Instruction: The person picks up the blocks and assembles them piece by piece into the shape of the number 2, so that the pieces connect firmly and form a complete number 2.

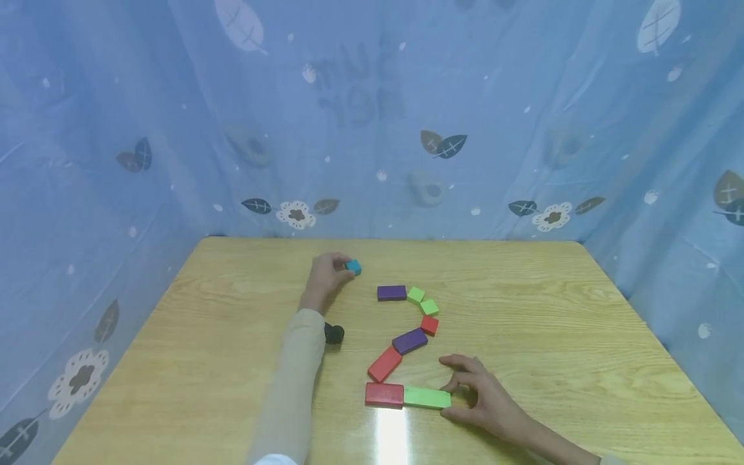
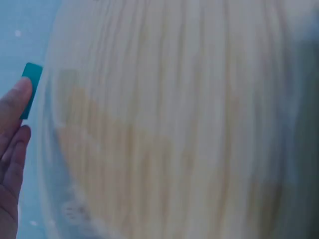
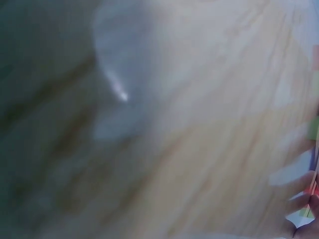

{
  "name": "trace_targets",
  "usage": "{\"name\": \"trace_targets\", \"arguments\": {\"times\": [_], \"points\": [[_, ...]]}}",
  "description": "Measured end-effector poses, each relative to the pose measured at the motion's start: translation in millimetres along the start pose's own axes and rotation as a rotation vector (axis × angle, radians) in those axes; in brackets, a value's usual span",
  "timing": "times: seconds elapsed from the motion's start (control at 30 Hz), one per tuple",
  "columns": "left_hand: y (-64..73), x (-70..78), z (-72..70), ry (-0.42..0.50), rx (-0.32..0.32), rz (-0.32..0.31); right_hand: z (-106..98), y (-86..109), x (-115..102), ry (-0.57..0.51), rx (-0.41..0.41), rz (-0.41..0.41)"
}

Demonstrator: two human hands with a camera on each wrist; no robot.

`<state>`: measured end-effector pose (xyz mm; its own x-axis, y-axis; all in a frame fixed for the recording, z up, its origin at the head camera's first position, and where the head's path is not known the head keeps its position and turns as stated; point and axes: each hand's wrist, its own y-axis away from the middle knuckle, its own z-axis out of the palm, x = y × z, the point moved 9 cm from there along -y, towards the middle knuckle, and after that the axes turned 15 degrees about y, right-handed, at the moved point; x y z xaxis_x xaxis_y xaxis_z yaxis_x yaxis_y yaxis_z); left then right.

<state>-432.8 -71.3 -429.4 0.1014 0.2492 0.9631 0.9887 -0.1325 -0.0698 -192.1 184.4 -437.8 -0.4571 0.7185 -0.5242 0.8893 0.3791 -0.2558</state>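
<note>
My left hand (image 1: pixel 327 276) pinches a small teal block (image 1: pixel 353 267) between thumb and fingers, at the back of the table, left of the other blocks. In the left wrist view the same teal block (image 2: pixel 33 82) shows at the left edge. My right hand (image 1: pixel 491 402) pinches the right end of a long light green block (image 1: pixel 426 397), which lies end to end with a red block (image 1: pixel 384 394). In the right wrist view only parts of the fingers (image 3: pixel 301 186) show at the right edge.
Above that row, a red block (image 1: pixel 385 364), a purple block (image 1: pixel 410 341), a small red block (image 1: pixel 429 325), small green blocks (image 1: pixel 429 307) and another purple block (image 1: pixel 392 293) curve like a numeral 2. A black object (image 1: pixel 334 334) shows beside my left sleeve. A blue curtain (image 1: pixel 372 129) surrounds the wooden table (image 1: pixel 552 310).
</note>
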Motion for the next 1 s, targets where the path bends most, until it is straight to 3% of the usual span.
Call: {"name": "trace_targets", "arguments": {"times": [0.23, 0.33, 0.43, 0.53, 0.63, 0.8, 1.0], "points": [[-1.3, 29.5, -9.0, -0.143, 0.017, 0.153, -2, -2.7, 1, 0.015, 0.018, -0.012], [3.3, 34.7, -6.7, -0.175, 0.010, 0.170, -4, -3.5, 1, 0.013, 0.020, -0.015], [11.5, 39.2, -4.8, -0.184, 0.030, 0.204, -4, -3.7, 1, 0.010, 0.014, -0.016], [21.0, 41.0, -3.6, -0.136, 0.066, 0.224, -4, -4.0, 1, 0.005, 0.006, -0.015], [29.0, 34.6, -3.3, -0.019, 0.117, 0.178, -4, -4.0, 0, -0.003, 0.009, -0.017], [41.1, 12.2, -4.1, 0.201, 0.227, 0.027, -2, -3.1, -2, -0.015, 0.014, -0.022], [61.5, -8.7, 3.3, 0.315, 0.311, -0.135, 0, -2.4, -1, -0.036, 0.008, -0.017]]}}
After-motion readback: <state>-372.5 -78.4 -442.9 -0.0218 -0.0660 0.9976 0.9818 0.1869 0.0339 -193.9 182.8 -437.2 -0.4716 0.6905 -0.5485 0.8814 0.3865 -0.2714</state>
